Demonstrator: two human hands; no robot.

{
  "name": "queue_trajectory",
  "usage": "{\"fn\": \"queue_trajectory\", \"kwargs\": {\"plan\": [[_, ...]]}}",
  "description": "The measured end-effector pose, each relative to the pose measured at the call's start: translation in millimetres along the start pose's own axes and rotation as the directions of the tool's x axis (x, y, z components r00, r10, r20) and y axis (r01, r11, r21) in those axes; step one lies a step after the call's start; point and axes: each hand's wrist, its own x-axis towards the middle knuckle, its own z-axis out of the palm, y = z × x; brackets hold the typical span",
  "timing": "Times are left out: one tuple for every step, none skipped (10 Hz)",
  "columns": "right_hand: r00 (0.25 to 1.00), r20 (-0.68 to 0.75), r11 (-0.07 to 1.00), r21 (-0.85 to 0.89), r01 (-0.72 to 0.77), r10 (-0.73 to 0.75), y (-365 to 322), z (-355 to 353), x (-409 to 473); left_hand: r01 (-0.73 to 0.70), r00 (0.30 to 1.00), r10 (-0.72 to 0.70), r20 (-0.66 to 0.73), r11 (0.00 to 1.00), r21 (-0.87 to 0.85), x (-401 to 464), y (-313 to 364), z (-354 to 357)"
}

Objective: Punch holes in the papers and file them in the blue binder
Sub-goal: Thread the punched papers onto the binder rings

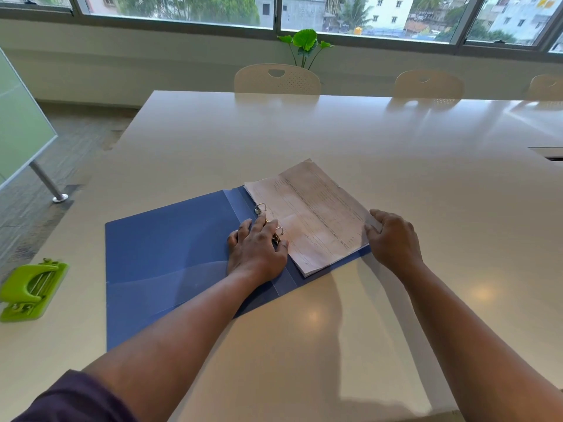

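The blue binder (170,257) lies open on the table (396,141), its cover spread toward 9 o'clock. The papers (310,214) sit as a stack on its right half, threaded at their left edge onto the rings (261,208).

The left hand (256,254) rests on the spine at the ring clasp, fingers curled over the metal near the lower ring; whether they press the lever or only touch it cannot be told. The right hand (393,239) pinches the stack's right edge at 3 o'clock, thumb on top and fingers tucked under.

The step in hand looks like seating the sheets and closing the rings. To do it well, the right hand should hold the stack flat and nudge it toward 9 o'clock so that the holes sit fully on the prongs. The left hand should then close the clasp with fingertips clear of the closing rings. A sheet caught under a prong would tear at its hole.

The punch (30,290), green, sits at 8 o'clock near the table edge, well apart from the binder.

Ruled lines of print cross the top sheet, too small to read. No brand or label shows.
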Motion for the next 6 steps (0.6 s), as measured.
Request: {"fn": "queue_trajectory", "kwargs": {"plan": [[0.997, 0.075, 0.998, -0.065, -0.024, 0.029, 2.4, 1.8, 0.3, 0.001, 1.000, -0.001, 0.006, 1.000, -0.002, 0.0, 0.7, -0.4], [0.991, 0.122, 0.994, -0.098, -0.043, 0.055, 3.7, 2.2, -0.3, 0.002, 1.000, -0.002, 0.007, 1.000, -0.001, -0.6, 1.2, -0.1], [0.984, 0.161, 0.988, -0.144, -0.057, 0.080, 5.3, 2.3, -1.4, 0.002, 1.000, -0.002, 0.002, 1.000, -0.001, -0.4, 1.2, -0.2], [0.976, 0.193, 0.982, -0.176, -0.066, 0.100, 5.8, 1.7, -1.5, 0.000, 1.000, 0.000, 0.002, 1.000, 0.004, 0.2, 0.7, -0.1], [0.964, 0.235, 0.976, -0.205, -0.072, 0.121, 8.5, 0.9, -1.5, -0.001, 1.000, 0.001, 0.000, 1.000, 0.007, 0.5, 0.7, 0.2], [0.961, 0.244, 0.978, -0.192, -0.081, 0.128, 9.4, 1.3, -0.9, -0.002, 1.000, 0.002, 0.000, 1.000, 0.007, 0.3, 0.6, -0.4]]}}
